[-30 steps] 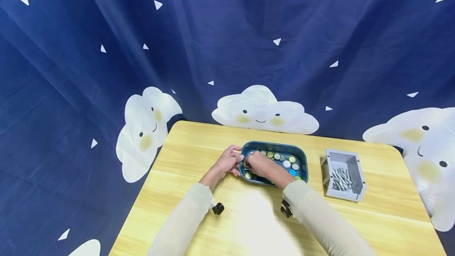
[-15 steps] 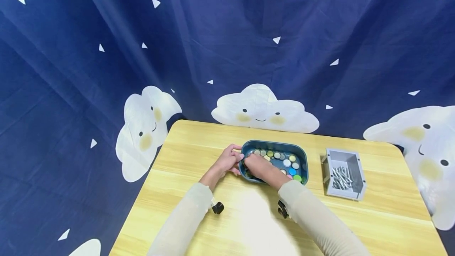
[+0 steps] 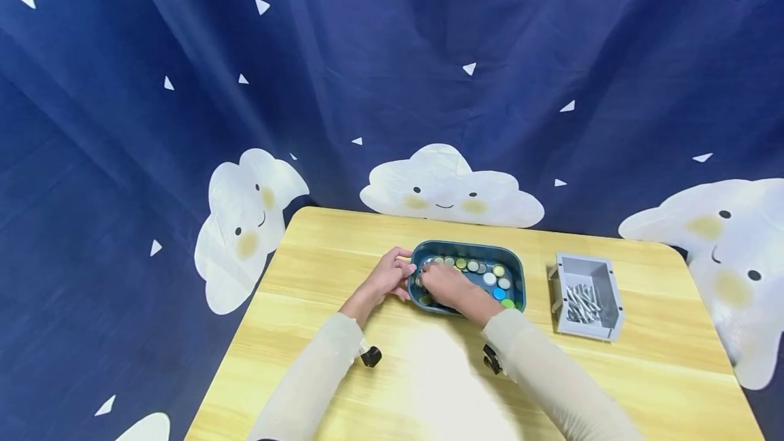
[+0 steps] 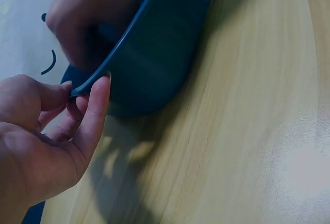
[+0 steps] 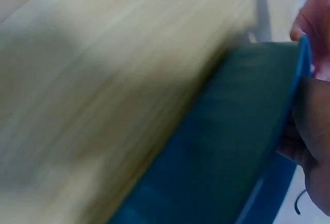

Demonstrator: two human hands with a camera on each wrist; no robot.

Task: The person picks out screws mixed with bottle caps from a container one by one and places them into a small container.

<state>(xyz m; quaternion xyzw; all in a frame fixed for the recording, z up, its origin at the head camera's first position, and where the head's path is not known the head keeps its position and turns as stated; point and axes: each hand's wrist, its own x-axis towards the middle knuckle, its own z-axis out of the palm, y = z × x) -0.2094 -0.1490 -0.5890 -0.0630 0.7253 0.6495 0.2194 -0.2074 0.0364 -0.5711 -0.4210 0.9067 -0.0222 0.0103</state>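
A dark teal oblong tub [image 3: 468, 248] stands on the table with several round discs in it, pale, yellow, blue [image 3: 499, 294] and green [image 3: 508, 303]. My left hand [image 3: 386, 275] pinches the tub's left rim, thumb on the inside and fingers along the outer wall, as the left wrist view shows of this hand [image 4: 49, 141]. Inside the tub's left end is my right hand [image 3: 450, 284], knuckles bent down among the discs. Its fingertips are hidden by the hand and, in the right wrist view, by the tub's wall [image 5: 221, 126], so whether they hold a disc is unclear.
A grey open-fronted bin [image 3: 604, 291] with several silver bolts or screws [image 3: 583, 304] stands right of the tub. The wooden table [image 3: 661, 312] has rounded far corners. Behind it hangs a dark blue curtain [image 3: 404, 53] with clouds.
My right hand has shifted slightly about within the tub's left end, its fingers still down inside. The left hand keeps its pinch on the rim. The head view has drifted a little.
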